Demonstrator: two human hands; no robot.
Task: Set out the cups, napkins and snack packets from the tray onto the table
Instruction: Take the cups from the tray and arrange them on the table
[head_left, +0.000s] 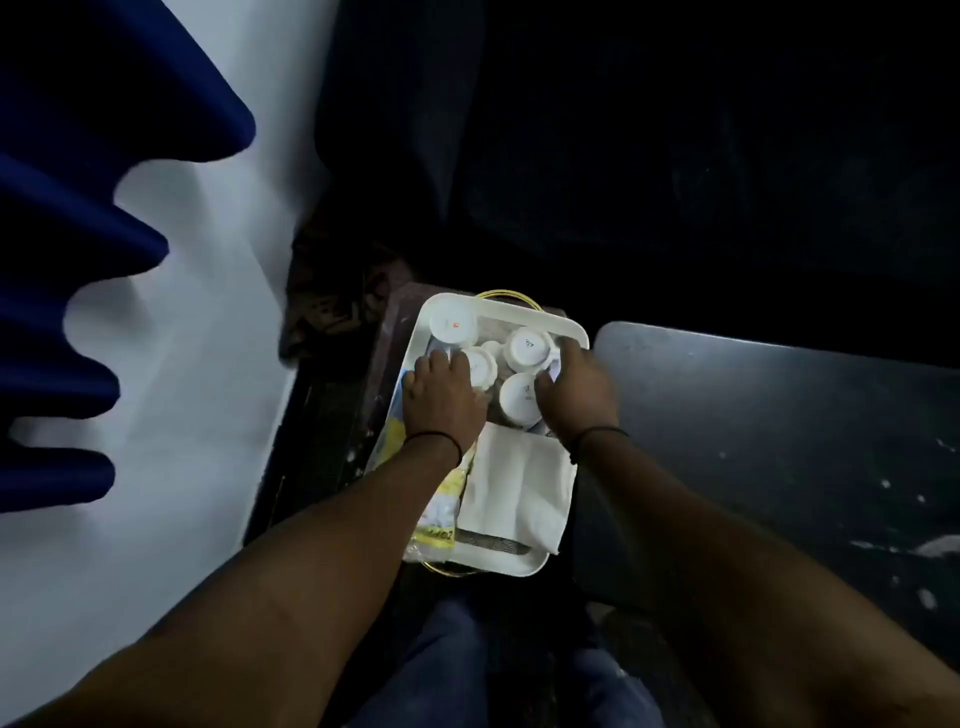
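A white tray (566, 325) with gold wire handles sits on a small dark stand below me. Several white cups stand upside down in its far half, among them one at the far left corner (453, 323), one (529, 349) at the far right and one (519, 399) nearer me. My left hand (441, 395) lies over a small cup (483, 368), fingers curled at its side. My right hand (574, 389) reaches between the two right cups and the tray rim, fingers bent down. Folded white napkins (514, 488) fill the near half. Yellow snack packets (441, 514) lie along the left edge.
A dark table top (779, 441) with white specks lies right of the tray. A pale surface (182, 364) with blue curtain folds (62, 208) is at the left. My knees in blue trousers (452, 654) are just below the tray.
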